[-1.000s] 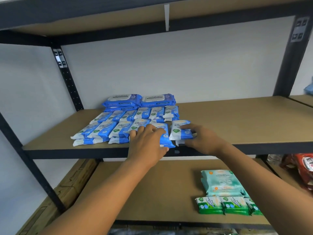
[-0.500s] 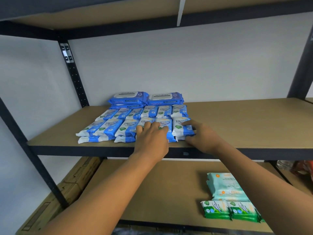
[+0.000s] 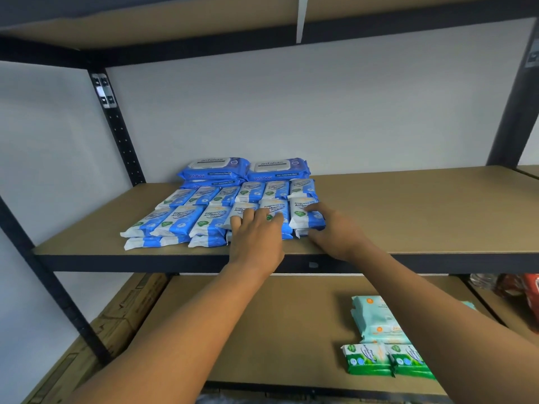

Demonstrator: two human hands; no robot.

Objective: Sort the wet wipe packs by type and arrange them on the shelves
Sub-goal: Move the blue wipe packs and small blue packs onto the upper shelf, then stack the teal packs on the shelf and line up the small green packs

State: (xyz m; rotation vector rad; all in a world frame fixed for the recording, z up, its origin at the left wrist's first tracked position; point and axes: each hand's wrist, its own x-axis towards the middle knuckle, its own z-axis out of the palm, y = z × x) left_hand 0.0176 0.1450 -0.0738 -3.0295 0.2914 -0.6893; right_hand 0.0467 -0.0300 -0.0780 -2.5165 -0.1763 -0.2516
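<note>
Hands both on middle shelf [image 3: 423, 214], squaring up the front row of small blue packs [image 3: 180, 220]. Left hand [image 3: 256, 234] lies flat on top with fingers straight and spread, pressing down, probably so the slick film doesn't slide while a neighbour gets nudged. Right hand [image 3: 335, 231] pinches the end pack [image 3: 304, 221] at the row's right, finger on top and thumb at its front edge, likely to butt it against the rest. Packs are soft pillow-shaped pouches of glossy film with crimped ends, in two layers at the front, so they should squash and shift easily. Large blue packs [image 3: 248, 169] with stiff-looking flip lids sit behind, near the wall; tall at the back keeps labels readable. Green packs [image 3: 367, 360] and pale teal packs [image 3: 376, 319] are on lower shelf [image 3: 262, 330], split by type. Boards look like matte fibreboard on dark steel frame [image 3: 116, 135].
</note>
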